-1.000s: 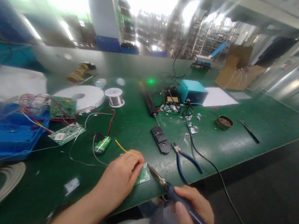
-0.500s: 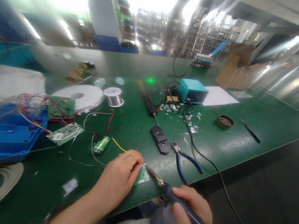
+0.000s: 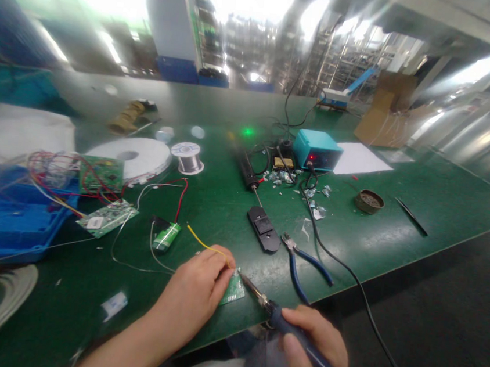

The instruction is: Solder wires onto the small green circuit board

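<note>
My left hand (image 3: 202, 278) is closed, pinching a yellow wire (image 3: 203, 243) at the top edge of a small green circuit board (image 3: 234, 290). The board lies near the table's front edge, partly hidden under my fingers. In my right hand (image 3: 318, 346) is a blue-handled soldering iron (image 3: 273, 314), fingers wrapped round its grip. Its tip reaches the board's upper edge, close to the wire's end; whether they touch I cannot tell. A green-wrapped part (image 3: 166, 237) with red and grey leads lies left of the yellow wire's free end.
Blue-handled cutters (image 3: 302, 262) and a black flat piece (image 3: 263, 230) lie beyond the board. A teal soldering station (image 3: 317, 150), solder spool (image 3: 188, 159), round tin (image 3: 368, 202) and tweezers (image 3: 411, 217) stand farther off. At left are a blue tray (image 3: 4, 222) and a wired board (image 3: 107, 219).
A red light now shows on the teal station. The yellow wire's free end has shifted slightly right. Both hands and the iron look nearly still.
</note>
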`<state>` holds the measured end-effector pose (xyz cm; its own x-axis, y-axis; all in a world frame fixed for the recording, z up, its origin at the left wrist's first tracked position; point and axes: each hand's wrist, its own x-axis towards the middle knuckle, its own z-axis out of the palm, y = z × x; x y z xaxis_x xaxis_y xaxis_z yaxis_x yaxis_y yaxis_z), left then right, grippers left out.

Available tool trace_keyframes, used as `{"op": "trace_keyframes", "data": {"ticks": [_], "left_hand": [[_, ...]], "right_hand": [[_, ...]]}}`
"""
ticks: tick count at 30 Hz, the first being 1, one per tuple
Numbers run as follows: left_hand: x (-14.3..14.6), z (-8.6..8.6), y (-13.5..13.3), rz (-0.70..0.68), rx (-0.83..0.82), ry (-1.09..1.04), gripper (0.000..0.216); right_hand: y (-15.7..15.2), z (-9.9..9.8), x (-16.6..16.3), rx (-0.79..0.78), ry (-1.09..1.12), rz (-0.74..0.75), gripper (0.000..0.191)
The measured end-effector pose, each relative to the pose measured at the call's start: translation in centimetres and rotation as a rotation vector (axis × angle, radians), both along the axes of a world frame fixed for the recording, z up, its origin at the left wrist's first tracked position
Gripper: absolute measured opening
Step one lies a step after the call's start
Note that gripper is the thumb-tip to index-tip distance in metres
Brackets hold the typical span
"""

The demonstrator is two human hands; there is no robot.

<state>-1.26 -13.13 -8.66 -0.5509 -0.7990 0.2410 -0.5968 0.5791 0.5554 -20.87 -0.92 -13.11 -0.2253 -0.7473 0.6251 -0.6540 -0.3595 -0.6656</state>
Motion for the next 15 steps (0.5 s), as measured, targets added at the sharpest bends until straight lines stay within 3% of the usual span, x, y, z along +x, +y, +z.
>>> {"op": "trace_keyframes", "data": {"ticks": [15], "left_hand": [[-0.07,0.13,-0.01,-0.009,-0.009,-0.013,0.015]], "right_hand": [[0.07,0.03,-0.09,0.004,0.036,-0.015,0.021]]}}
